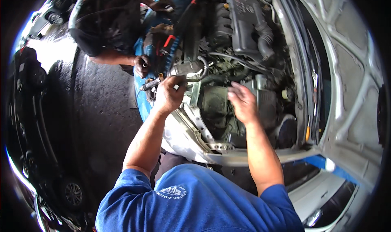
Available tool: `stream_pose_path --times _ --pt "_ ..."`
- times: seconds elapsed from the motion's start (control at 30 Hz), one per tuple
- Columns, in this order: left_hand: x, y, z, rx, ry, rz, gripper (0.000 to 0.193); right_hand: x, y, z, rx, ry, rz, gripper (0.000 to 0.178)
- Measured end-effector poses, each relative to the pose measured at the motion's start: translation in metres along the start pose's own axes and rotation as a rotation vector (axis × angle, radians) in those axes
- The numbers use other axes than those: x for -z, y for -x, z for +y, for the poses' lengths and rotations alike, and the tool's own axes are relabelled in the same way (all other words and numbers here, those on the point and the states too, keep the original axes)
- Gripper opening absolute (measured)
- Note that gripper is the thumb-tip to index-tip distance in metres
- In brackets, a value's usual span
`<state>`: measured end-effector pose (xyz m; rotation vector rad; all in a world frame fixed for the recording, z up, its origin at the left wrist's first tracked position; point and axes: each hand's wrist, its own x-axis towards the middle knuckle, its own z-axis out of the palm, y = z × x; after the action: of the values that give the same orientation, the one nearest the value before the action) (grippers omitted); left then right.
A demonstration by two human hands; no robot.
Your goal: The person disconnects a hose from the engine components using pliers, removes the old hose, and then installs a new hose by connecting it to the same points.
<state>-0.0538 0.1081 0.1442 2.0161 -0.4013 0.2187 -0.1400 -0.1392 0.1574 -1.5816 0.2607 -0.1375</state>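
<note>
1. Blue cotton shirt [195,203] fills the lower edge, closest to the lens; both bare forearms rise from it toward the open engine bay [228,69].
2. At far left a dark parked car [28,122] stands on wet asphalt [97,110].
3. Next, a co-worker's hand [141,66] rests at the blue front edge of the car, near a red-handled tool [167,42]. I cannot tell what that hand holds.
4. The left hand [169,94] is closed around a slim grey metal tool with a cylindrical tip [151,84], just beside a silvery hose [187,68].
5. That tool lies nearly level, its long axis running left to right with a slight upward tilt; its free tip points left, out of the bay toward the co-worker.
6. The right hand [243,102] hovers palm down, fingers loosely spread, gripping nothing, above a dark engine part [214,103].
7. At right the raised grey bonnet underside [350,69] arches over.
8. Risk, as I judge it: the tool could slip and drop into the crowded bay, or its tip could strike the nearby co-worker's hand, since both work close together.
</note>
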Motion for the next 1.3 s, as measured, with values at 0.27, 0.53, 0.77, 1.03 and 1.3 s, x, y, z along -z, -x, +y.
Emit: stream_pose_path --times 0.27,0.53,0.77,1.03,1.3 --pt "0.012 0.046 0.043 -0.217 0.140 -0.300 0.022 -0.037 0.027 -0.023 -0.090 -0.147 -0.020 0.016" --pt "0.038 0.053 0.055 -0.463 0.341 -0.340 0.028 -0.042 0.065 -0.049 -0.149 -0.048 -0.013 0.017" --pt "0.044 0.067 0.051 -0.331 0.375 -0.397 0.025 -0.046 0.077 -0.067 -0.123 0.099 -0.036 0.018" --pt "0.049 0.064 0.040 -0.251 0.573 -0.557 0.055 -0.049 0.075 -0.067 -0.014 0.237 -0.052 0.020" --pt "0.049 0.035 0.037 -0.288 0.509 -0.626 0.129 -0.050 0.073 -0.071 -0.045 0.222 -0.114 0.018"
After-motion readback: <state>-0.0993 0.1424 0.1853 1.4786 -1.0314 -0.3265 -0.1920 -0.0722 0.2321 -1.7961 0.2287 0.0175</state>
